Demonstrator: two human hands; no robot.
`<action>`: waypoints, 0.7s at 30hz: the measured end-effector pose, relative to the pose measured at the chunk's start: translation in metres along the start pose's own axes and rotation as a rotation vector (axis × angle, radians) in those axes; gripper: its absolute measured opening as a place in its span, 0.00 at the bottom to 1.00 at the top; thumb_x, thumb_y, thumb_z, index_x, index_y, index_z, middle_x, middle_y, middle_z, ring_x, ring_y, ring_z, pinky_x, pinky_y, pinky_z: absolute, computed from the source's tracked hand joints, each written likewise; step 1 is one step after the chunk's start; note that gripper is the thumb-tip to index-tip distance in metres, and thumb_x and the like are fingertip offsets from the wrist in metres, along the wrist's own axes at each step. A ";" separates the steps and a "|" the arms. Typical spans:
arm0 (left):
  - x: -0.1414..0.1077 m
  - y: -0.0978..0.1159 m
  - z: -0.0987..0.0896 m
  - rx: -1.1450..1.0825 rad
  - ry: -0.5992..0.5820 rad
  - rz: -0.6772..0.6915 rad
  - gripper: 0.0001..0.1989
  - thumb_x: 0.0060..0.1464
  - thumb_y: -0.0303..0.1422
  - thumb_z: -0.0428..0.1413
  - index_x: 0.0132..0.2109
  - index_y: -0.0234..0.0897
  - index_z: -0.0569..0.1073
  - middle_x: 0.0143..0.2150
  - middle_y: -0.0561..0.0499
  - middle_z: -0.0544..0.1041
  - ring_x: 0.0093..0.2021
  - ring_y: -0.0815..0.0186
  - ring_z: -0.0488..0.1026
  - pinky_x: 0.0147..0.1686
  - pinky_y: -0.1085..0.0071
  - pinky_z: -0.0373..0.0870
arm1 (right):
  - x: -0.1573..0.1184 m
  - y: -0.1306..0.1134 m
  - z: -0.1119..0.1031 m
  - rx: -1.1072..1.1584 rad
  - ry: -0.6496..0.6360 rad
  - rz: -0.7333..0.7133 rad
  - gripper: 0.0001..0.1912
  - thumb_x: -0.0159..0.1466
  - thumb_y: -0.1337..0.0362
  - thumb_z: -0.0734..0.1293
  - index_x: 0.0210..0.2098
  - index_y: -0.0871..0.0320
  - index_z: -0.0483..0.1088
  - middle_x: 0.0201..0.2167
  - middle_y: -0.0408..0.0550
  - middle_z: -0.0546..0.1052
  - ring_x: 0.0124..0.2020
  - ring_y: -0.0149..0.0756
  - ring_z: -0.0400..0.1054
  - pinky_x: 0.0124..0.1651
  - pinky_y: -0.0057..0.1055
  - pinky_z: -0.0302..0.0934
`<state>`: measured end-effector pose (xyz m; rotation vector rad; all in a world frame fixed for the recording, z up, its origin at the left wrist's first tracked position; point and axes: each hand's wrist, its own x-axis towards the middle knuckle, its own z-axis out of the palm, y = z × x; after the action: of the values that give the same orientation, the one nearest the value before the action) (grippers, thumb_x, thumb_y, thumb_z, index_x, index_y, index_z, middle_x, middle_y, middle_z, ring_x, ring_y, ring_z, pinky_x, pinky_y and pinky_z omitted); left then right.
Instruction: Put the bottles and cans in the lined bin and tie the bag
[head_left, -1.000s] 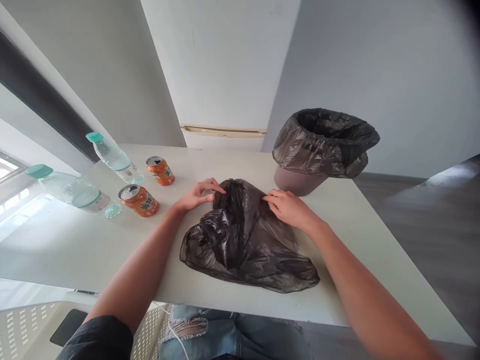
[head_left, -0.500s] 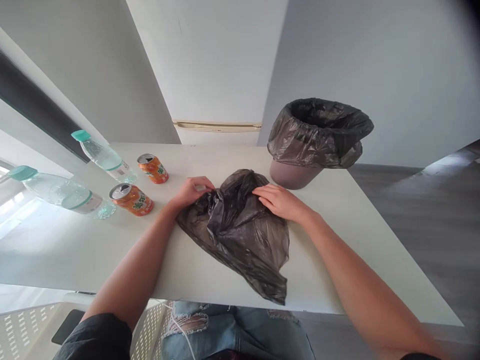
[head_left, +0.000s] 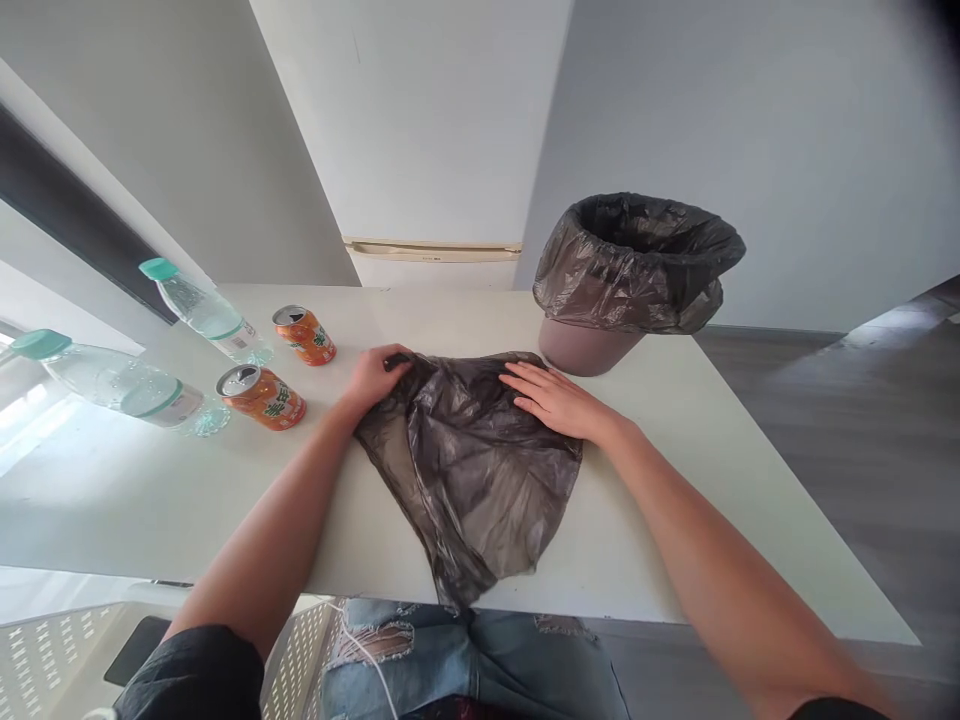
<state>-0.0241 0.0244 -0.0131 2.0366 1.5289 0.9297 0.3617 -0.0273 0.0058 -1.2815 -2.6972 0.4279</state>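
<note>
A thin black plastic bag lies spread on the white table, its narrow end reaching the front edge. At its upper left corner, my left hand has its fingers closed on the film. My right hand rests flat on the bag's upper right part with fingers spread. Behind it to the right stands a mauve bin, lined with another black bag folded over its rim.
Two orange cans and two clear bottles with green caps stand at the left. A white fridge is behind the table. A phone lies at the lower left.
The bag's top edge is now flatter and wider, and its lower tip has swung left. My left hand has moved slightly left and up with its corner; my right hand has barely moved.
</note>
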 end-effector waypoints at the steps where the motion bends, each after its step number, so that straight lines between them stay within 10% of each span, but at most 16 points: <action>1: 0.001 -0.005 0.000 0.003 0.105 -0.060 0.14 0.55 0.35 0.57 0.46 0.39 0.83 0.46 0.46 0.85 0.47 0.54 0.81 0.55 0.57 0.76 | 0.001 0.003 0.004 -0.007 -0.016 0.058 0.33 0.78 0.45 0.49 0.78 0.48 0.52 0.80 0.45 0.49 0.80 0.49 0.43 0.79 0.56 0.44; 5: 0.000 -0.007 -0.009 0.017 0.381 -0.231 0.19 0.53 0.26 0.53 0.48 0.37 0.83 0.47 0.46 0.85 0.49 0.55 0.81 0.54 0.59 0.77 | 0.005 0.005 0.016 -0.038 0.028 0.161 0.38 0.77 0.40 0.48 0.80 0.50 0.46 0.81 0.46 0.44 0.81 0.52 0.38 0.79 0.56 0.46; 10: -0.011 0.031 -0.015 0.194 0.629 -0.005 0.21 0.58 0.23 0.49 0.50 0.40 0.82 0.55 0.47 0.82 0.59 0.56 0.76 0.67 0.55 0.68 | 0.013 -0.018 0.024 -0.157 0.134 0.227 0.35 0.78 0.46 0.45 0.78 0.53 0.52 0.80 0.52 0.48 0.77 0.58 0.50 0.71 0.66 0.55; 16: -0.013 0.031 0.015 0.366 -0.015 0.144 0.30 0.71 0.45 0.48 0.74 0.36 0.64 0.77 0.39 0.62 0.78 0.45 0.54 0.76 0.42 0.49 | 0.018 -0.041 0.028 -0.230 0.272 0.320 0.33 0.78 0.50 0.47 0.74 0.55 0.61 0.76 0.60 0.59 0.68 0.66 0.58 0.64 0.74 0.55; 21: -0.011 -0.007 0.014 0.497 -0.275 0.046 0.37 0.73 0.49 0.42 0.80 0.33 0.50 0.81 0.38 0.48 0.81 0.40 0.41 0.75 0.35 0.39 | 0.016 -0.035 0.021 -0.247 0.285 0.143 0.32 0.79 0.54 0.45 0.77 0.55 0.55 0.80 0.49 0.49 0.80 0.57 0.40 0.77 0.69 0.36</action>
<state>-0.0201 0.0168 -0.0304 2.4184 1.6785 0.2723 0.3209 -0.0394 -0.0035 -1.4750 -2.4840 -0.0763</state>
